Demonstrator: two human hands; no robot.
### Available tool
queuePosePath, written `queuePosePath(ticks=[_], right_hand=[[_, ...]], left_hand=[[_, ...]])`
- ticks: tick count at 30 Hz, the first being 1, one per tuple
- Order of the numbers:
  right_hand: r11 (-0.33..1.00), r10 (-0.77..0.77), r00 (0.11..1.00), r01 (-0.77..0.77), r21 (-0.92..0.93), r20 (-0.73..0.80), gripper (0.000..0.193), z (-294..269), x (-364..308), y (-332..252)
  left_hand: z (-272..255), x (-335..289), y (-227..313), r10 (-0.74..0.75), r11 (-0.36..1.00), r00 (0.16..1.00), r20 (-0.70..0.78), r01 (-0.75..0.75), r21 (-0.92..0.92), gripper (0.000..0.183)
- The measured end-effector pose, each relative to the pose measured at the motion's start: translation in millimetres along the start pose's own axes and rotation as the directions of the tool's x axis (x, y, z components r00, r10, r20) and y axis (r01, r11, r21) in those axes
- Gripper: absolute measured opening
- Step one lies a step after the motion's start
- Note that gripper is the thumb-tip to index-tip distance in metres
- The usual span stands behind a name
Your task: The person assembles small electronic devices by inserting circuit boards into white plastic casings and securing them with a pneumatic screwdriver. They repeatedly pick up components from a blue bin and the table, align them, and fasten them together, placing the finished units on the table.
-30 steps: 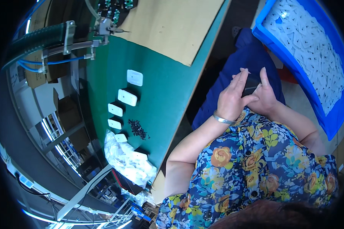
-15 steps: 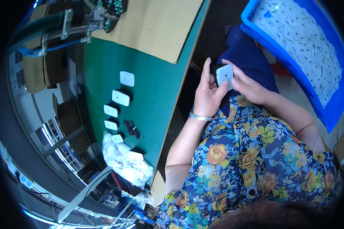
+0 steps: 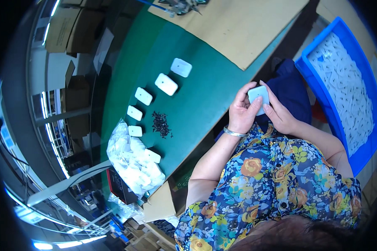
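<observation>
Above my lap, both hands hold a small stack of white plastic plates (image 3: 258,94), rounded at the corners. My left hand (image 3: 241,115) grips its left side, with the thumb pressed flat on the top face. On the other side, the fingers of my right hand (image 3: 283,116) wrap the right edge, the thumb near the lower corner. The underside and the fingers behind it are hidden. Further left on the green table, similar white plates (image 3: 166,85) lie in a curved row, some stacked. Beside them is a heap of small black parts (image 3: 160,124).
A blue tray (image 3: 343,146) full of white pieces with dark spots stands at my right. A clear plastic bag (image 3: 132,161) of white pieces lies on the near left of the green table (image 3: 197,113). Cardboard (image 3: 234,25) covers the table's far part.
The view has turned, so the table and tray appear shifted. My fingers have closed in around the plates, my left fingers now curled behind them and the top face more upward.
</observation>
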State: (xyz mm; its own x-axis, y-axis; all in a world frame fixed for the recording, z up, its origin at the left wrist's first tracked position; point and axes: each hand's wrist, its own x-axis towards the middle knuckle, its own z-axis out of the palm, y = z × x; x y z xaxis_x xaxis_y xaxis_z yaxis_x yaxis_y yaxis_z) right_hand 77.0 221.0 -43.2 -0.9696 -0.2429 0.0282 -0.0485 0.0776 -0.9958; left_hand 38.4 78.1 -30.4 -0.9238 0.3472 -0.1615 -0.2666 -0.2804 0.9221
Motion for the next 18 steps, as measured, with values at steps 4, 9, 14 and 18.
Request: queuePosePath(ticks=[4, 9, 14, 18], right_hand=[[0.998, -0.027, 0.999, 0.026, -0.055, -0.021, 0.052, -24.2, 19.7, -29.6], [0.886, -0.429, 0.894, 0.389, -0.254, -0.129, 0.043, -84.4, 114.4, -127.3], [0.877, -0.478, 0.877, 0.479, -0.038, 0.037, 0.059, -68.2, 236.5, -223.1], [0.842, -0.511, 0.858, 0.488, 0.231, 0.048, 0.040, -66.5, 270.3, -234.7]], left_hand=[[-6.1, -2.8, 7.5, 0.007, 0.998, 0.999, -0.051, -0.010, -0.055, 0.038], [-7.9, -12.7, 8.8, -0.015, 0.995, 0.999, -0.051, 0.010, -0.096, 0.037], [-5.1, -12.2, 39.1, 0.017, 0.985, 0.995, -0.100, -0.034, -0.171, 0.037], [-11.2, -14.2, 47.5, -0.056, 0.980, 0.982, -0.180, 0.020, -0.196, 0.037]])
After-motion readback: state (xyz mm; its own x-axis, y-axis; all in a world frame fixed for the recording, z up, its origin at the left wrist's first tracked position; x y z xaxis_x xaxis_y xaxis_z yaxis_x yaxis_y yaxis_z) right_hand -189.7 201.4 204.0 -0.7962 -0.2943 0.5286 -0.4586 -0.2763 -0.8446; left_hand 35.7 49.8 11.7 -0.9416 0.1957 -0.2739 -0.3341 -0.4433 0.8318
